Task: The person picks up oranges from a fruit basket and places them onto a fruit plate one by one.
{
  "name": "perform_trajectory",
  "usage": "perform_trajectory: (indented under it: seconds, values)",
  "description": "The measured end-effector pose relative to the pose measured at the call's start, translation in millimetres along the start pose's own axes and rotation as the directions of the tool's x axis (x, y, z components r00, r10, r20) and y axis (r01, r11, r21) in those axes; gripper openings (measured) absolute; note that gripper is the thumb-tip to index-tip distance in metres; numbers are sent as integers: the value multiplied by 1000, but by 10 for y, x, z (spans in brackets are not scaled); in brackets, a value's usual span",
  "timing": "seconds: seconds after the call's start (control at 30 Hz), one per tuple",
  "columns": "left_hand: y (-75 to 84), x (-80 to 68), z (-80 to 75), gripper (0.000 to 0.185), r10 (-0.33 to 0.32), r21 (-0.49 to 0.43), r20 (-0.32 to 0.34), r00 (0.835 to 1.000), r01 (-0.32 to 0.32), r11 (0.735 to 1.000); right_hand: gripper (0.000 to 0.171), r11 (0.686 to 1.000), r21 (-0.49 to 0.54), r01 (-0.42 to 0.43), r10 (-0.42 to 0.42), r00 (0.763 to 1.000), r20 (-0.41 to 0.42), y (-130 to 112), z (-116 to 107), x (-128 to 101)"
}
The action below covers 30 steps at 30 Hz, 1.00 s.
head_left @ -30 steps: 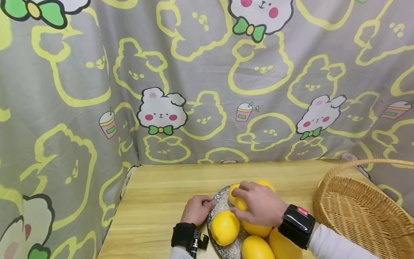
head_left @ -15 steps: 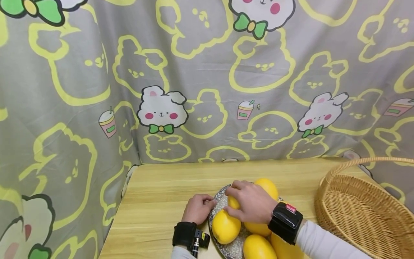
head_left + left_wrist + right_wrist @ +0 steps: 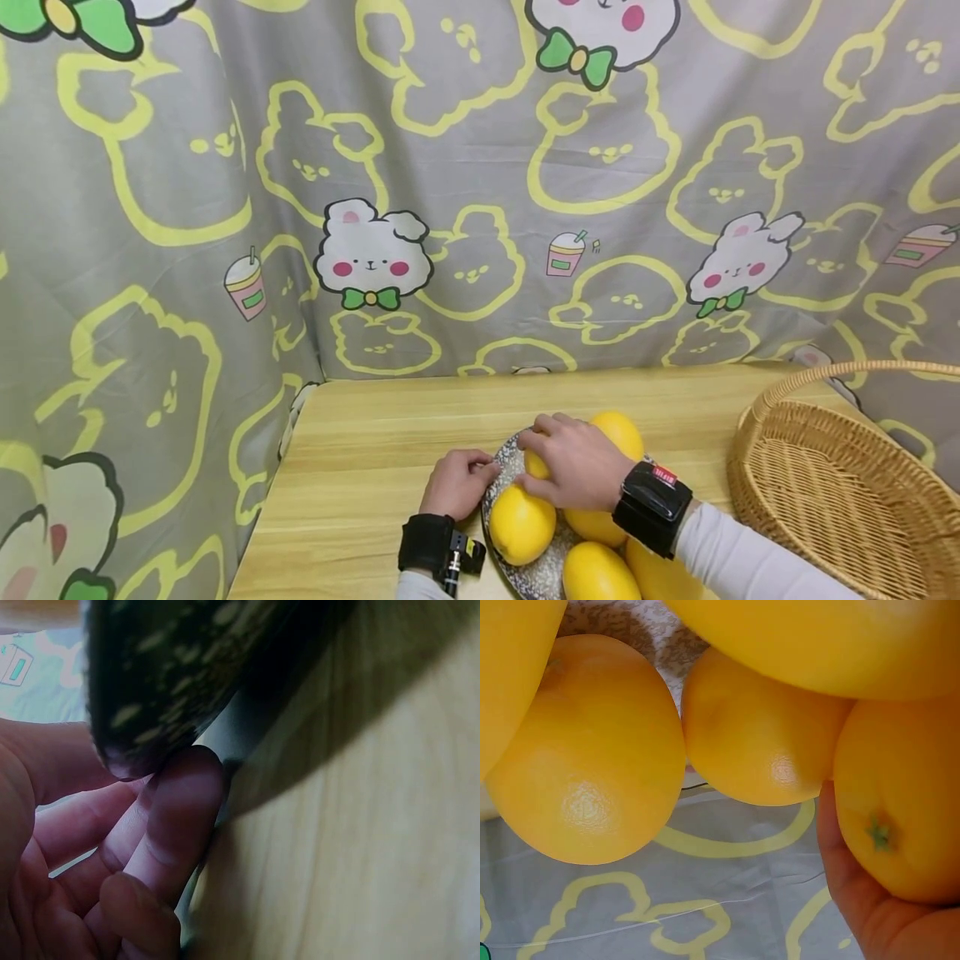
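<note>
A speckled grey plate point(image 3: 546, 575) holds several yellow-orange oranges at the front of the table. My left hand point(image 3: 457, 483) grips its left rim; in the left wrist view the fingers point(image 3: 184, 799) curl under the dark, speckled plate edge point(image 3: 172, 682). My right hand point(image 3: 581, 467) reaches over the plate, fingers curled round an orange point(image 3: 537, 467), mostly hidden in the head view. In the right wrist view this orange point(image 3: 907, 802) shows a green stem end, with the palm along its side. Another orange point(image 3: 522, 525) sits just in front of the right hand's thumb.
A wicker basket point(image 3: 832, 475) with a tall handle stands on the right of the wooden table point(image 3: 375, 433). More oranges point(image 3: 600, 571) lie at the plate's front, and one point(image 3: 618, 433) at its back. A patterned grey curtain point(image 3: 480, 183) hangs behind and on the left.
My right hand has shifted left over the plate, bringing the orange under its fingers closer to the left rim. The left hand has stayed at the rim.
</note>
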<state>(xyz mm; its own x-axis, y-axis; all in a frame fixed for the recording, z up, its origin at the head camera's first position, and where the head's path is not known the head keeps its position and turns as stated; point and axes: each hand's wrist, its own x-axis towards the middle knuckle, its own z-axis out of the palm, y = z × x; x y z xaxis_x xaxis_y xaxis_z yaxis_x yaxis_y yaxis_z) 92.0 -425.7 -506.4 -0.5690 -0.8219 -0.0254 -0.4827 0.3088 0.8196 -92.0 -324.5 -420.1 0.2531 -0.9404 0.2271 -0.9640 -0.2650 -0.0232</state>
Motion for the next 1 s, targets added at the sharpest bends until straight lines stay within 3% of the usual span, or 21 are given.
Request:
perform_trajectory:
  seconds: [0.47,0.8,1.0]
  values:
    - [12,-5,0,25,7,-7,0,1000,-7,1000,36,1000,-7,-4,4,1000,21,29,78,25]
    - [-12,12,8,24,10,7,1,1000,-10,1000,36,996,-90,-14,24,994,109,-74,58,88]
    - [-20,25,16,24,-1,1,-1,1000,1,1000,38,998,-61,-18,25,993,111,-63,74,94]
